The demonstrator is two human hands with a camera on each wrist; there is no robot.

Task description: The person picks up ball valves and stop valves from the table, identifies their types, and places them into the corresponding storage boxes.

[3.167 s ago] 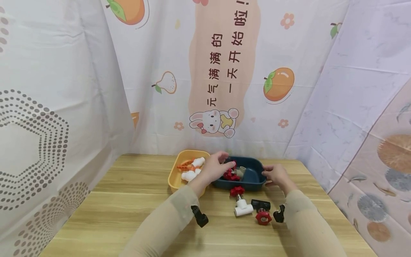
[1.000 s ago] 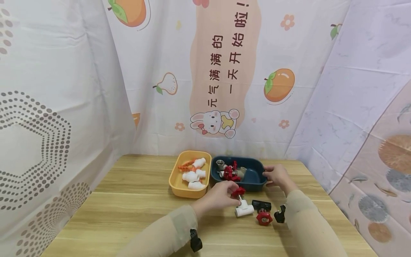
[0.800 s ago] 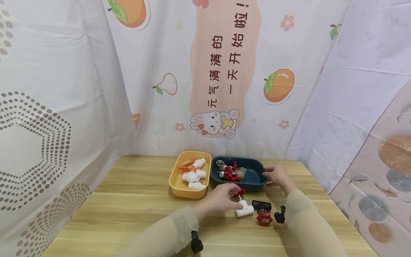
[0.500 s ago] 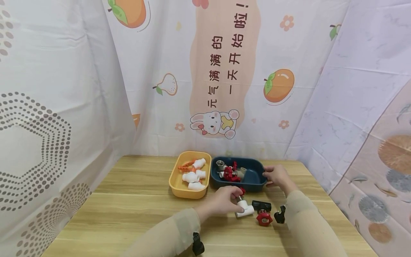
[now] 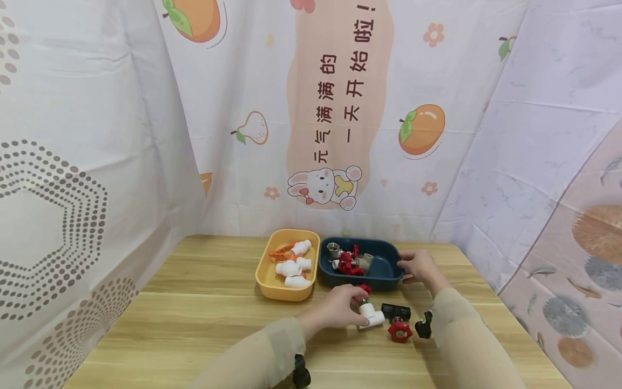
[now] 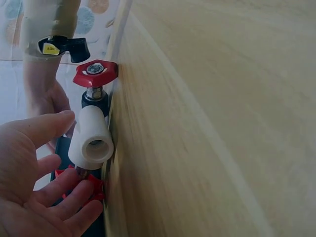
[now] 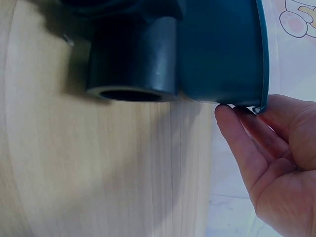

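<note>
A white tee-shaped valve [image 5: 373, 317] with a red handwheel lies on the table. My left hand [image 5: 337, 308] is at its left side, fingers by the handwheel and thumb beside the white body. In the left wrist view, the fingers [image 6: 74, 197] are only loosely bent and the thumb is alongside the white pipe; firm contact cannot be made out. With my right hand [image 5: 421, 267] I hold the right end of the blue tray [image 5: 386, 282], fingers at its rim. A black tee valve [image 5: 396, 311] with a red handwheel lies between the white valve and my right wrist.
Several valves with red handwheels [image 5: 346, 263] and metal or beige fittings sit in the blue tray's left half. Left of it stands a yellow tray [image 5: 264, 289] with white fittings [image 5: 289, 268] and orange pieces. A printed curtain [image 5: 243, 178] hangs behind the table.
My left hand left the blue tray, came toward me to the white valve, then lowered slightly around it. The right hand stayed at the tray's end. The white valve lies where it was.
</note>
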